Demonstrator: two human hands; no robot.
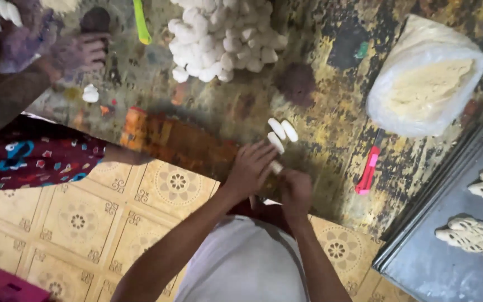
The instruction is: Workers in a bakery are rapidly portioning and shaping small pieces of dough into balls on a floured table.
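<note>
From the head camera, both hands meet at the near edge of the worn, paint-stained surface (320, 128). The left hand (251, 168) lies palm down with its fingers stretched forward and curled loosely over a small white dough piece (276, 166), of which only an end shows between the two hands; its grip is partly closed on that piece. The right hand (296, 190) sits just beside it, touching it, fingers bent inward toward the same piece; whether its grip actually pinches the dough cannot be told. Just beyond the left fingertips lie three more rolled dough pieces (282, 133), side by side and close together. Farther back on the surface is a heap of white dough lumps (222, 36), and to the right a clear plastic bag of pale dough (427, 78). A red-and-pink cutter (368, 170) lies between the bag and the hands. At the far right a metal tray (437, 263) carries twisted dough shapes (470, 232). At the upper left another person's hand (79, 53) rests on the surface near one lone dough lump (90, 93), and a green stick (141, 22) lies beside the heap. Below the surface is a patterned tile floor (79, 218).
</note>
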